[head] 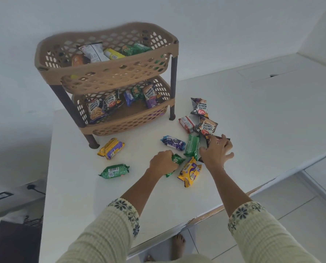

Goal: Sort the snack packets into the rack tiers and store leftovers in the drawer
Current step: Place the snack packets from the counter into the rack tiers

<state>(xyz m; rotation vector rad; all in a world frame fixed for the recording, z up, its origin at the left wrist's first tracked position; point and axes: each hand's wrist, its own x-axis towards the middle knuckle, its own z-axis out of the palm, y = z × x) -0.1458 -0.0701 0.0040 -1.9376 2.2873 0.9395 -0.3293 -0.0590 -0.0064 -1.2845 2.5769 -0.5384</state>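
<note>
A green snack packet lay on the white table, the left hand curled around it in a closed grip. The right hand hovered, fingers spread wide, by a black packet reading "SALTED PEANUTS".

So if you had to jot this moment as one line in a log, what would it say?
left hand: closed on green packet | right hand: fingers spread, reaching dark packet | rack: both tiers partly filled

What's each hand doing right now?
Left hand: fingers closed on a green packet.
Right hand: fingers spread open over the packets, holding nothing.
</note>
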